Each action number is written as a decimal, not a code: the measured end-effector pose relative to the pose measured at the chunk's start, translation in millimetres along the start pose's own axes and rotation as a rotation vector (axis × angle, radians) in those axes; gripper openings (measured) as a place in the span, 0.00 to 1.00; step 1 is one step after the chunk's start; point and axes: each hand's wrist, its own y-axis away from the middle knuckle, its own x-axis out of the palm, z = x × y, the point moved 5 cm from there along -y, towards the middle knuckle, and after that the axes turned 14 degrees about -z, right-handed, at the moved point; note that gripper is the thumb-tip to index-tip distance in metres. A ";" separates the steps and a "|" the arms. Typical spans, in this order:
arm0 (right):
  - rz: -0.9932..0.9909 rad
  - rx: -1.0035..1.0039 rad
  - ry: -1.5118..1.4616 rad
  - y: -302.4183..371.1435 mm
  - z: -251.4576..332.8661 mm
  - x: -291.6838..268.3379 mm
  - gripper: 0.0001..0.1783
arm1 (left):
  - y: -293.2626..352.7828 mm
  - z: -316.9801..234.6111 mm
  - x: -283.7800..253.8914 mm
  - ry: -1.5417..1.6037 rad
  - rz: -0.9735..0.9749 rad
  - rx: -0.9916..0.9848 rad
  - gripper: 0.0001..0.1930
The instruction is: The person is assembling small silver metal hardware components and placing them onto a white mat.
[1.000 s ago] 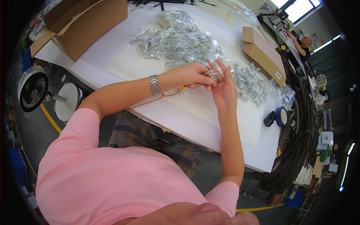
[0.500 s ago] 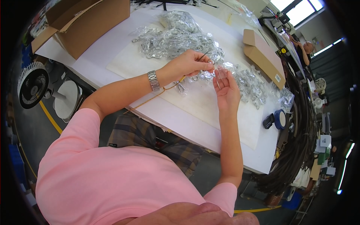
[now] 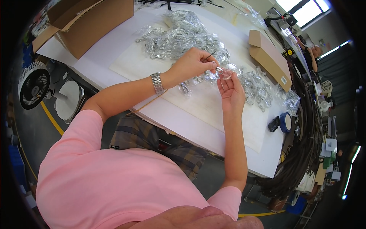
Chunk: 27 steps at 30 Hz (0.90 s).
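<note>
My left hand [image 3: 192,68], with a steel watch on its wrist, pinches a small shiny metal hook [image 3: 219,70]. A thin dark strip [image 3: 210,55] sticks out above its fingers; its kind is unclear. Close beside it, my right hand [image 3: 232,93] holds a small clear plastic bag [image 3: 227,74] between thumb and fingertips, palm up. The hook's end is at the bag, but whether it is inside I cannot tell. Behind my hands lies a heap of metal hooks in clear bags [image 3: 183,36]. To the right of my right hand is another heap of bagged pieces [image 3: 254,86].
An open cardboard box [image 3: 99,26] stands at the table's far left, and a smaller carton [image 3: 268,59] at the right. A blue tape roll [image 3: 285,122] sits near the right edge, beside long dark strips [image 3: 301,152]. A fan [image 3: 34,86] is left of the table. Another person [image 3: 310,57] is far right.
The metal hook in my left hand has come further into sight and closer to the bag. The bag's shape has changed at my right fingertips. Both hands stay almost in place.
</note>
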 end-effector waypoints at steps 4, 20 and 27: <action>0.010 -0.026 0.026 5.9 0.7 5.1 0.17 | -1.2 0.9 3.0 -0.056 -0.025 0.200 0.09; 0.204 0.002 0.017 0.2 -15.4 5.8 0.15 | 8.6 2.1 23.2 -0.075 0.063 0.144 0.15; 0.155 -0.010 0.050 8.4 -5.5 16.6 0.13 | -19.2 24.6 -3.5 0.257 0.269 -0.222 0.14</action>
